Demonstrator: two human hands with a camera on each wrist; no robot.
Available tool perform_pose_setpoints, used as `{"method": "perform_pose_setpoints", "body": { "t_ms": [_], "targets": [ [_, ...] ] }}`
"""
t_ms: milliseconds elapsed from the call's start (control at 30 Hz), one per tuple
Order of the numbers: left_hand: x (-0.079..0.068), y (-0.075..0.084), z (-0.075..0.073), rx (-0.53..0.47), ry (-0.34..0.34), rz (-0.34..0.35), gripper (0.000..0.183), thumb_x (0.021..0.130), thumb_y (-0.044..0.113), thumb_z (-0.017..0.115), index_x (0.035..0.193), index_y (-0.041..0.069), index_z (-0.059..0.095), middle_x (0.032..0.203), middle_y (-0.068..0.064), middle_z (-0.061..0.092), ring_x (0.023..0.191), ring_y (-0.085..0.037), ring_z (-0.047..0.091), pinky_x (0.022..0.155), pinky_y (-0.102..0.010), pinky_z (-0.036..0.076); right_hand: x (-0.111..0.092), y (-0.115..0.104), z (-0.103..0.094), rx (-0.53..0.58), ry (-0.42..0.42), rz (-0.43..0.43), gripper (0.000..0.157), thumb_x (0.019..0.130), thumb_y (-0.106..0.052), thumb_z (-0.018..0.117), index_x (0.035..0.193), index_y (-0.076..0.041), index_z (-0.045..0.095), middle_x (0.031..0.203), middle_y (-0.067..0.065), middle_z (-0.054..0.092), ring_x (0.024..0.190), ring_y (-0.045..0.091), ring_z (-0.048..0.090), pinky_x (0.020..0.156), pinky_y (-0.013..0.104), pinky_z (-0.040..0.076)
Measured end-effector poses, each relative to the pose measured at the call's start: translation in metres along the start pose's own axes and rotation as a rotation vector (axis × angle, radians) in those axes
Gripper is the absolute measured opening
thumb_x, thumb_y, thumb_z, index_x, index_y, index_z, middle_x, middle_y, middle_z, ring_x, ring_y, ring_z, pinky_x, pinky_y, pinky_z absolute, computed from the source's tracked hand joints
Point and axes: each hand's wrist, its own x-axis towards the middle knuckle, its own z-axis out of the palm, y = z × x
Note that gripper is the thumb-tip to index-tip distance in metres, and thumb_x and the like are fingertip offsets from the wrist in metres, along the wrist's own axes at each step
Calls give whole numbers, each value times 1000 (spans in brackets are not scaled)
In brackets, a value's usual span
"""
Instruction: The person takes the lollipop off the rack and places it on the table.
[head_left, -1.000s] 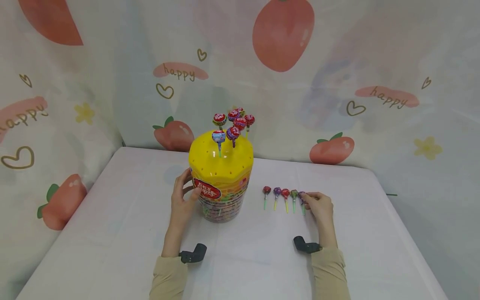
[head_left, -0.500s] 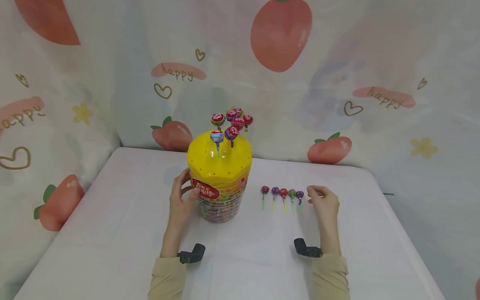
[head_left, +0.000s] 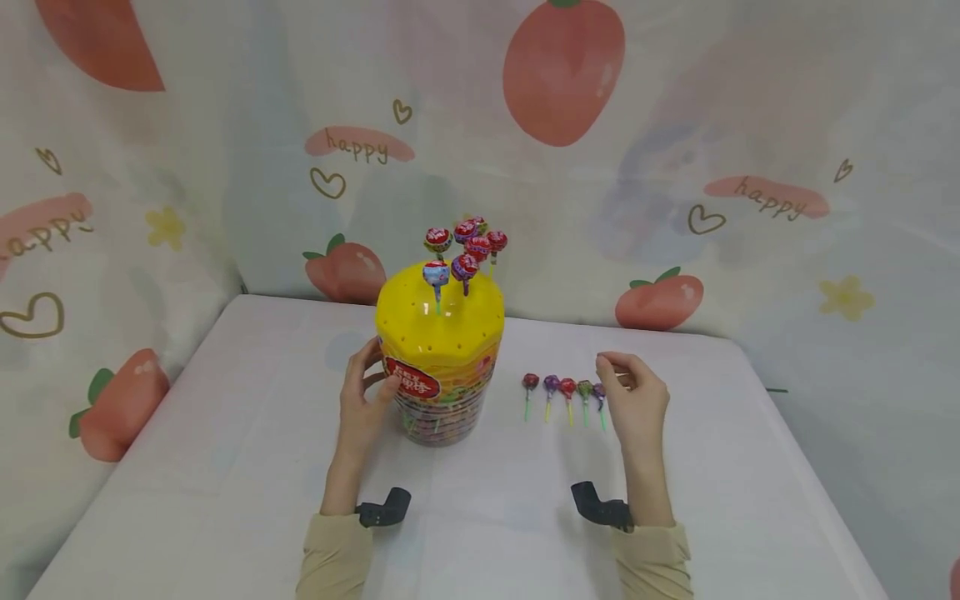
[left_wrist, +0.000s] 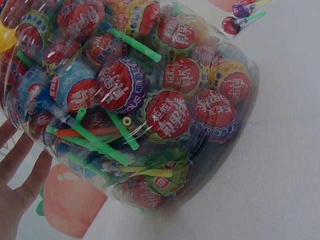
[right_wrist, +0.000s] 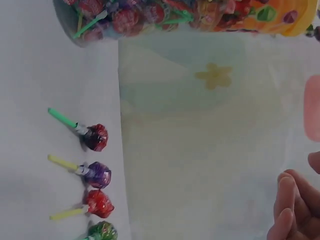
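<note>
Yellow-lidded jar [head_left: 440, 354] stands upright, cupped by the left grip [head_left: 364, 400].

Head: diffuse, even light | yellow lid [head_left: 450, 329]: small white glare | white tablecloth [head_left: 517, 508]: faint soft shadows | wrist views: dimmer, greyish; clear candy jar [left_wrist: 200, 155]: glossy reflections

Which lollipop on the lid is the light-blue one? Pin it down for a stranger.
Find the big clear jar at the person's left hand. Lollipops stand in a cluster on its yellow lid. The light-blue lollipop stands nearest the person, on a green stick; none beside it shares its pale blue wrapper.
</note>
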Motion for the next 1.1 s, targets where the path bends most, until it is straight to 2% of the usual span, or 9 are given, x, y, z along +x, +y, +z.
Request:
{"method": "perform_pose_setpoints", "body": {
  "t_ms": [167,400,500,567,700,767,867,1000,1100],
  "targets": [
    [0,3,0,2,1,-2,61,86,-2,58,144,-2,37,139,-24,45,116,13,38,99,-21,42,-7,-24,3,188,-29,-103,18,90,-13,65,102,-1,71,78,-12,66,66,1,59,59,12,47],
    [0,1,1,1,-1,10,61,86,-1,58,144,-2,37,138,-24,46,117,13,39,97,-16,41,-8,-42,15,265,-62,-296,19,89,-6,65,106,0,69,83,-18,63,73,0,60,71,15,47],
    [0,1,0,6,-2,1,61,86,0,58,144,-1,37,139,-23,45,117,11,39,99,-21,42,-8,-56,21,295,-95,-352,21,88,-5,64,108,-1,69,85,-17,64,77,0,61,75,14,48],
    [-1,1,0,11,1,-2,61,86,-1,58,144,-1,37,139,-23,45,119,7,40,101,-30,44,-8,-65,25,321,-119,-386,22,88,-4,64,110,0,68,88,-13,65,81,1,62,77,15,49],
    [-1,0,0,8,6,-11,61,87,0,57,144,0,37,140,-22,45,123,-8,43,103,-48,44,-7,-82,32,376,-168,-456,27,87,-1,64,114,1,65,94,4,68,87,5,62,82,16,50],
    [0,-1,1,2,6,-11,61,87,0,57,144,0,37,140,-22,45,125,-14,43,103,-53,43,-5,-88,35,392,-185,-486,30,86,1,63,116,1,63,98,12,68,90,6,62,84,18,50],
    [0,-3,1,0,1,-12,62,87,0,58,144,0,37,140,-22,45,124,-10,43,103,-46,44,-4,-99,38,398,-199,-520,33,86,2,64,119,1,62,102,18,66,93,8,62,87,19,51],
    [0,-4,0,1,-3,0,62,86,0,58,144,-1,37,139,-23,45,119,6,40,100,-24,43,-3,-113,45,407,-206,-546,35,85,3,65,120,1,60,105,19,65,95,11,62,89,22,52],
    [0,-4,0,-6,2,17,62,85,-1,58,144,-2,37,138,-25,45,117,11,40,98,-17,41,-2,-122,51,413,-215,-553,35,85,2,65,121,1,60,107,18,65,96,15,62,90,23,52]
  ]
}}
